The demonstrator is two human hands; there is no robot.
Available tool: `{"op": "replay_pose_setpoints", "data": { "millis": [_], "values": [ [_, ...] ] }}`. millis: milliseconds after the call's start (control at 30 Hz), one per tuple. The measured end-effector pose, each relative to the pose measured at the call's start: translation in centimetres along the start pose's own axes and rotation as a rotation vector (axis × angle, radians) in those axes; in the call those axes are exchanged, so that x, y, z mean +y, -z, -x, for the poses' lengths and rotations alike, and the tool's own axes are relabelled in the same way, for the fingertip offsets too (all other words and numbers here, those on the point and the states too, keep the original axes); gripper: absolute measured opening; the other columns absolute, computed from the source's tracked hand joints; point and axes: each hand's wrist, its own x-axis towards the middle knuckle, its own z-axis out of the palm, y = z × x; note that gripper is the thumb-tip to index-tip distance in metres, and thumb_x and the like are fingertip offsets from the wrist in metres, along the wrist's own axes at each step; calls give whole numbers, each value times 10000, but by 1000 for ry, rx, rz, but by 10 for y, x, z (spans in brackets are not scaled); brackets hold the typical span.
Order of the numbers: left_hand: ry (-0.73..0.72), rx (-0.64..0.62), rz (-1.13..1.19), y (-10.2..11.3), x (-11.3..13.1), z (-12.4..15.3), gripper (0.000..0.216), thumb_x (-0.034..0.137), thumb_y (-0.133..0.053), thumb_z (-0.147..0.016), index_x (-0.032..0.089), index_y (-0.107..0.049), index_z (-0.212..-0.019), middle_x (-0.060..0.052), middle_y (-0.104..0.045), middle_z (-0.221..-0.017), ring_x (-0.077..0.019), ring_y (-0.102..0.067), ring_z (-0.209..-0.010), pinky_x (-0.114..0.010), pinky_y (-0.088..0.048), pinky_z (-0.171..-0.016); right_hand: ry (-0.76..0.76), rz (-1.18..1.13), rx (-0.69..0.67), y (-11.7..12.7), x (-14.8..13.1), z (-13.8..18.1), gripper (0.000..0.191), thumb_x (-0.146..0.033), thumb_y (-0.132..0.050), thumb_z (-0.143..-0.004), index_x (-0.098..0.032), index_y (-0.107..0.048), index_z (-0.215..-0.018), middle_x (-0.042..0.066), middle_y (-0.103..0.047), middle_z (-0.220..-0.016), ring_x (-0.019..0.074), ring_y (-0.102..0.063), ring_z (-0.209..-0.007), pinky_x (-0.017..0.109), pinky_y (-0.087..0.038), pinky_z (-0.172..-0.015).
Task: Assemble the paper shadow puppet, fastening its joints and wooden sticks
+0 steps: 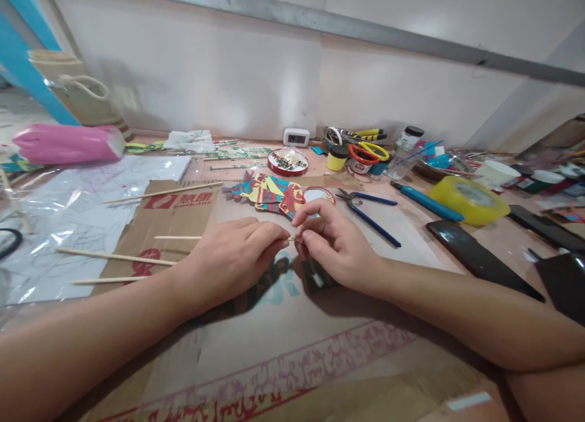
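Note:
Low over the board, my left hand (237, 251) pinches a thin wooden stick (177, 237), whose tail shows to the left behind the hand. Its tip pokes out between my two hands. Close by on the right, my right hand (342, 248) has thumb and forefinger pinched at that tip; anything small between them is too fine to make out. Just beyond my fingers lie colourful painted cut-out pieces (267, 192) joined with small fasteners. A white dish (319, 195) of small gold-coloured bits is partly hidden by my right hand. Blue-handled pliers (372, 218) lie open to the right.
Three more wooden sticks, one of them the upper stick (164, 192), lie on the cardboard (178, 212) at left. Toward the wall stand a bead-filled dish (287, 162), a small clock (296, 137) and scissors (369, 151). A blue cutter (427, 201), yellow tape (469, 200) and phone (484, 257) lie right.

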Motion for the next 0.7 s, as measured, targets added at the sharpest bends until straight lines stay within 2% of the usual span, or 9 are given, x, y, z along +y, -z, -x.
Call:
{"op": "replay_pose_setpoints", "data": {
  "millis": [200, 333, 433, 700],
  "values": [
    [4, 13, 21, -1, -1, -1, 247, 269, -410, -1031, 160, -594, -909, -7, -691, -748, -145, -642, -662, -260, -411, -600, 48, 14, 79, 0, 3, 0, 153, -120, -412, -934, -228, -441, -1038, -51, -491, -709, 107, -442, -585, 241, -355, -537],
    [17, 13, 22, -2, -2, -1, 228, 272, -412, -1030, 171, -591, -930, 5, -682, -730, -140, -621, -619, -260, -393, -579, -1, 41, 15, -1, 2, 1, 162, -133, -404, -942, -226, -443, -1068, -75, -441, -650, 98, -386, -522, 231, -307, -490],
    [-8, 11, 8, -2, -1, 0, 252, 270, -398, -1035, 171, -586, -900, 15, -650, -675, -136, -582, -568, -266, -349, -535, -5, 76, -43, -2, 1, 2, 184, -124, -400, -922, -225, -435, -1071, -74, -458, -646, 100, -402, -518, 230, -311, -485],
    [-76, -32, -3, -2, -2, 3, 234, 213, -390, -1030, 163, -563, -881, 20, -568, -643, -141, -504, -546, -283, -303, -519, -72, 144, -52, -6, -2, 1, 220, -84, -430, -841, -227, -427, -1008, -88, -483, -612, 88, -416, -477, 211, -315, -462]
  ]
}}
